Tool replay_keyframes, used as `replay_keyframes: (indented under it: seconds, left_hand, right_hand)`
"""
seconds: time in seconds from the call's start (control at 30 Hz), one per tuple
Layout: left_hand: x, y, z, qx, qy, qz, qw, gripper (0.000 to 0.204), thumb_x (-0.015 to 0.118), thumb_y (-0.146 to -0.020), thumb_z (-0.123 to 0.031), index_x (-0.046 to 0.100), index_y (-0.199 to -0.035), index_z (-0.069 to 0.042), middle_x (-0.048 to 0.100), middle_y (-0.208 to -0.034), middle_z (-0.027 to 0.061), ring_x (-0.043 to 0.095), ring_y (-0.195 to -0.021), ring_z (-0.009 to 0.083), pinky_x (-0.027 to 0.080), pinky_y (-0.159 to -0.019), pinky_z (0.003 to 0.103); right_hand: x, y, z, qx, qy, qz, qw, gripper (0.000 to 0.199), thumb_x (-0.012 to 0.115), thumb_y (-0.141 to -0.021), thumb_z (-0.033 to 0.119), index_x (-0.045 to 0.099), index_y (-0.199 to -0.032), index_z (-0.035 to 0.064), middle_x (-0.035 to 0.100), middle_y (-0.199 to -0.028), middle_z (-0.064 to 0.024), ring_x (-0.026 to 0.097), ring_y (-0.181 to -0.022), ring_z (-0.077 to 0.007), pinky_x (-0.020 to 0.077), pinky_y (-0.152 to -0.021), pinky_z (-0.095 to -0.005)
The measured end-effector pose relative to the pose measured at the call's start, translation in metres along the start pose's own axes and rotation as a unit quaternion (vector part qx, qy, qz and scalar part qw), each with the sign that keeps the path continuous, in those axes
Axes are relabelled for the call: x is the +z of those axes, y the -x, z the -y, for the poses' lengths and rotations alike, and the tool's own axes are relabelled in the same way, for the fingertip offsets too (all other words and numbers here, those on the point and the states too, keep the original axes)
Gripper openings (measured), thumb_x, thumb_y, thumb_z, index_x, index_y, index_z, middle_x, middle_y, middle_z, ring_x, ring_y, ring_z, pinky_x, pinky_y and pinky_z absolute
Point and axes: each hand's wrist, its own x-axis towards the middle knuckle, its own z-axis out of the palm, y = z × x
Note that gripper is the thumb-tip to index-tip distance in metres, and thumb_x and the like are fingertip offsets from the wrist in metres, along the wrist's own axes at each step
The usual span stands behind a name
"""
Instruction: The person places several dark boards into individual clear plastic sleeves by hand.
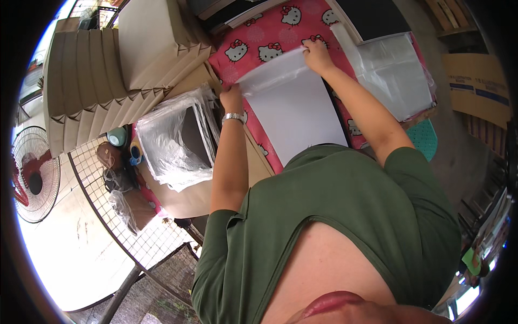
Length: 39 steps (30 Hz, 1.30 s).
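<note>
A see-through plastic bag (pixel 278 70) is stretched between my two hands at the far end of a white board (pixel 297 110). My left hand (pixel 231 98), below a metal wristwatch, pinches the bag's left corner. At the other corner, my right hand (pixel 318 57) grips the plastic with closed fingers. The bag's edge lies over the board's far end; how far the board goes into it, I cannot tell. The board rests on a pink patterned tablecloth (pixel 237 70), with a dark edge showing along its right side. My body hides the near end.
Plastic-wrapped boards (pixel 172 140) are piled to the left. Behind them stand tall stacks of folded brown cardboard (pixel 86 70). More see-through plastic bags (pixel 391 75) lie at the right, below a black board (pixel 372 19). A fan (pixel 35 175) stands far left, and a cardboard box (pixel 477 86) far right.
</note>
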Motion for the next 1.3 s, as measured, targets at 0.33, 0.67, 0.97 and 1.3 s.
replay_keyframes:
  seconds: [0.33,0.67,0.97,1.3]
  left_hand:
    - [-0.117,0.169,-0.217,-0.052,0.127,0.186,0.973,0.017,0.059,-0.077,-0.008,0.048,-0.064,-0.011,0.042,-0.058,-0.0071,0.037,-0.049,0.0024,0.029,-0.046,0.019]
    - [-0.143,0.194,-0.112,-0.297,0.071,0.364,0.880,0.005,0.056,-0.084,-0.010,0.054,-0.080,-0.008,0.052,-0.070,-0.0042,0.050,-0.062,0.0058,0.041,-0.057,0.018]
    - [-0.097,0.126,0.081,-0.383,0.192,0.202,0.881,0.020,0.059,-0.082,-0.014,0.058,-0.098,-0.002,0.063,-0.094,0.0090,0.059,-0.074,0.0169,0.049,-0.068,0.028]
    - [-0.113,0.223,-0.058,0.093,0.023,0.370,0.924,0.038,0.059,-0.075,-0.004,0.057,-0.113,-0.002,0.060,-0.112,0.0117,0.051,-0.114,0.0243,0.035,-0.099,0.032]
  right_hand:
    - [-0.251,0.044,0.121,0.063,-0.511,0.280,0.810,0.018,0.051,-0.084,0.013,0.062,-0.092,0.0009,0.059,-0.072,-0.0014,0.053,-0.059,-0.0057,0.0424,-0.051,-0.0217]
    - [-0.198,0.134,0.009,0.235,-0.557,0.418,0.678,0.020,0.065,-0.076,0.005,0.057,-0.095,0.0045,0.060,-0.084,-0.0031,0.060,-0.075,-0.0117,0.0494,-0.070,-0.0241]
    - [-0.064,0.135,-0.098,0.275,-0.396,0.333,0.810,0.030,0.064,-0.077,0.007,0.054,-0.105,0.0054,0.061,-0.091,-0.0071,0.061,-0.079,-0.0171,0.0497,-0.072,-0.0314]
    - [-0.179,0.156,0.011,-0.084,-0.373,0.399,0.833,0.034,0.061,-0.076,0.011,0.062,-0.109,0.0075,0.059,-0.112,-0.0102,0.052,-0.110,-0.0216,0.0340,-0.100,-0.0330]
